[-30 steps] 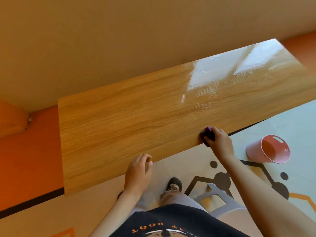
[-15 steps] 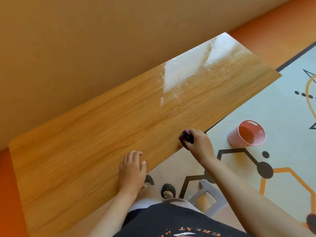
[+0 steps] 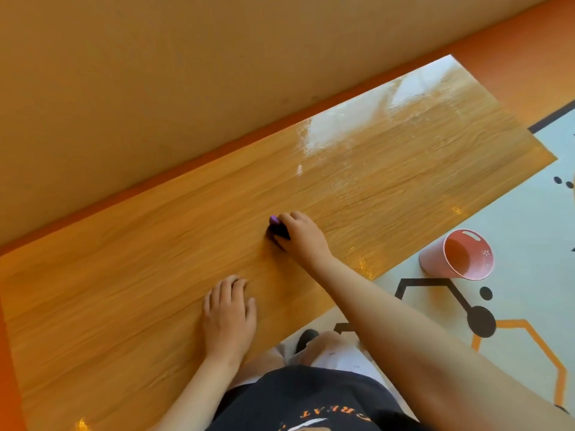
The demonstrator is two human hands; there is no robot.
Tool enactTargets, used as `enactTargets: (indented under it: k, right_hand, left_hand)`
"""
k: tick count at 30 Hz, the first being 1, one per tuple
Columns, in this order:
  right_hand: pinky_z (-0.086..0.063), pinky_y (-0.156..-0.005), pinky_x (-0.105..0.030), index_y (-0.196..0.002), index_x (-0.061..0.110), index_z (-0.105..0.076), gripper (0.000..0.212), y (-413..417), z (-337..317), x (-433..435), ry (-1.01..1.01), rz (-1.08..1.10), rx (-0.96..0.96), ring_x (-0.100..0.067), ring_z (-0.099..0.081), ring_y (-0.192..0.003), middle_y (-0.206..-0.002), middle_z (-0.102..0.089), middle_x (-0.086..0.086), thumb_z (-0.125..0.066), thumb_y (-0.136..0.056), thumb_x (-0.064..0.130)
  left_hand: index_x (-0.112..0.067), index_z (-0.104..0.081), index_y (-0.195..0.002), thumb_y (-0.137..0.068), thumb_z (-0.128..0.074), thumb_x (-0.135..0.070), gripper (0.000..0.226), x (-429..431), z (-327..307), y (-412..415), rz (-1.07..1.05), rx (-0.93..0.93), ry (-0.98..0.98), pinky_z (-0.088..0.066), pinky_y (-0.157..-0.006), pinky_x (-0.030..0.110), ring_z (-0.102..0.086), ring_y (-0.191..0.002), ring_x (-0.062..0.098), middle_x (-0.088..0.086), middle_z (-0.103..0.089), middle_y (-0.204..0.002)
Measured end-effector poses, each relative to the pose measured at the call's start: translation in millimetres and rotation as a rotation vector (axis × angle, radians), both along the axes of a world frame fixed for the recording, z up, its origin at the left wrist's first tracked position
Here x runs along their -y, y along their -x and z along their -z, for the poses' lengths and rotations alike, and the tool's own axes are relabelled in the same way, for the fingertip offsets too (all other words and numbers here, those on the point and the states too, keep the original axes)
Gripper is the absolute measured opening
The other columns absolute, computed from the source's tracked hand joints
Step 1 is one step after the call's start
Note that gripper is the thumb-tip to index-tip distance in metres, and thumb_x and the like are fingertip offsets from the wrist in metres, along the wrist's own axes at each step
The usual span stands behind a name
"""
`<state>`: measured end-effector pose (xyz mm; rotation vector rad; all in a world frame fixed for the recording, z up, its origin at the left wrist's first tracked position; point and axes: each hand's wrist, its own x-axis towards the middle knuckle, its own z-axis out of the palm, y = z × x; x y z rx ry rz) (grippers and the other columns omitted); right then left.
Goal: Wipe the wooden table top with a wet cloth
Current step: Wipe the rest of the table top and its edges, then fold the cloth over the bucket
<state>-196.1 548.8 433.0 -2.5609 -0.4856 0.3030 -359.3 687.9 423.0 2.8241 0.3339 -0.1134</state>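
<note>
The long wooden table top (image 3: 149, 262) runs from lower left to upper right along a tan wall. Its right part shines wet. My right hand (image 3: 300, 236) grips a small dark purple cloth (image 3: 276, 228) and holds it down on the wood near the table's middle. Only the cloth's left edge shows past my fingers. My left hand (image 3: 228, 315) lies flat on the table near its front edge, fingers straight and together, holding nothing.
A pink bucket (image 3: 457, 255) lies tipped on the patterned floor mat to the right of the table's front edge. The tan wall (image 3: 186, 73) borders the table's far side. My knees and a dark shoe (image 3: 306, 337) show below the front edge.
My right hand has carried the cloth from the table's front edge inward to the middle of the wood. My left hand has slid further onto the table. The view has shifted left.
</note>
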Motion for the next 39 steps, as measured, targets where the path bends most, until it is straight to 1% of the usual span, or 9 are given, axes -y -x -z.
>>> enactTargets:
  k: [3,7,13,17,20,26,33,37,39]
  right_hand:
    - [-0.049,-0.078,-0.041,-0.115,0.011,-0.058,0.030,-33.7,-1.4,46.5,-0.013,0.179,-0.010,-0.026,-0.053,-0.103,-0.106,-0.058,-0.010,-0.061,-0.088,0.025]
    - [-0.042,-0.073,-0.034,-0.114,0.010,-0.058,0.030,-76.3,1.5,124.5,0.014,0.367,-0.011,-0.031,-0.055,-0.097,-0.103,-0.057,-0.012,-0.063,-0.085,0.020]
    - [-0.041,-0.086,-0.036,-0.118,0.009,-0.058,0.034,-129.5,5.1,233.0,0.000,0.475,-0.013,-0.031,-0.053,-0.104,-0.111,-0.058,-0.014,-0.063,-0.087,0.021]
    - [-0.039,-0.077,-0.032,-0.112,0.010,-0.060,0.030,-160.2,3.9,307.3,0.015,0.481,-0.024,-0.031,-0.054,-0.100,-0.106,-0.059,-0.014,-0.064,-0.086,0.024]
    - [-0.041,-0.081,-0.036,-0.109,0.007,-0.060,0.028,-181.4,-2.0,368.5,0.054,0.518,-0.023,-0.034,-0.054,-0.102,-0.106,-0.059,-0.017,-0.064,-0.087,0.024]
    - [-0.040,-0.066,-0.033,-0.100,0.009,-0.059,0.024,-172.5,-12.9,466.8,0.141,0.825,0.008,-0.034,-0.055,-0.096,-0.099,-0.060,-0.014,-0.063,-0.086,0.028]
    - [-0.044,-0.067,-0.032,-0.097,0.015,-0.059,0.020,-111.8,-33.7,472.0,-0.072,1.044,-0.001,-0.019,-0.053,-0.079,-0.090,-0.059,-0.002,-0.062,-0.087,0.031]
    - [-0.045,-0.065,-0.024,-0.095,0.019,-0.057,0.012,-89.3,-59.6,459.9,-0.339,1.139,-0.060,-0.006,-0.053,-0.074,-0.079,-0.057,0.009,-0.065,-0.086,0.023]
    - [-0.049,-0.072,-0.026,-0.102,0.018,-0.058,0.019,-81.8,-68.0,457.5,-0.497,1.126,-0.138,-0.003,-0.056,-0.080,-0.085,-0.060,0.010,-0.067,-0.085,0.020]
  left_hand:
    - [-0.014,-0.062,-0.111,-0.084,-0.064,-0.025,0.029,5.1,-3.6,-4.7,-0.028,-0.035,-0.032,-0.045,-0.090,0.041,-0.054,-0.108,0.023,0.004,-0.059,-0.115]
    - [-0.013,-0.062,-0.102,-0.085,-0.064,-0.023,0.020,21.0,-13.2,-24.2,-0.113,-0.017,-0.064,-0.043,-0.083,0.040,-0.056,-0.098,0.023,0.003,-0.062,-0.103]
    - [-0.013,-0.060,-0.102,-0.089,-0.057,-0.022,0.016,116.7,-14.3,-94.2,-0.033,0.048,-0.006,-0.045,-0.082,0.037,-0.056,-0.096,0.021,0.001,-0.061,-0.101]
    - [-0.014,-0.061,-0.107,-0.089,-0.058,-0.020,0.019,200.1,-12.0,-137.2,0.004,0.037,0.078,-0.044,-0.087,0.036,-0.055,-0.102,0.019,-0.001,-0.060,-0.107]
    - [-0.014,-0.062,-0.105,-0.086,-0.063,-0.019,0.020,253.5,-20.1,-162.9,0.054,0.022,0.123,-0.045,-0.085,0.036,-0.056,-0.101,0.019,-0.001,-0.061,-0.105]
    - [-0.015,-0.063,-0.103,-0.086,-0.061,-0.018,0.017,309.3,-35.8,-199.9,0.194,-0.022,0.171,-0.045,-0.084,0.033,-0.058,-0.096,0.017,-0.004,-0.062,-0.100]
    - [-0.019,-0.056,-0.115,-0.095,-0.049,-0.026,0.023,330.1,-52.3,-240.4,0.378,-0.088,0.245,-0.041,-0.093,0.026,-0.052,-0.107,0.010,-0.007,-0.057,-0.112]
    - [-0.024,-0.054,-0.121,-0.095,-0.050,-0.030,0.027,341.3,-63.1,-261.2,0.480,-0.129,0.350,-0.043,-0.094,0.023,-0.051,-0.111,0.005,-0.011,-0.057,-0.118]
    - [-0.025,-0.052,-0.125,-0.094,-0.052,-0.030,0.031,350.8,-72.7,-267.9,0.509,-0.120,0.420,-0.042,-0.094,0.021,-0.051,-0.111,0.001,-0.014,-0.055,-0.119]
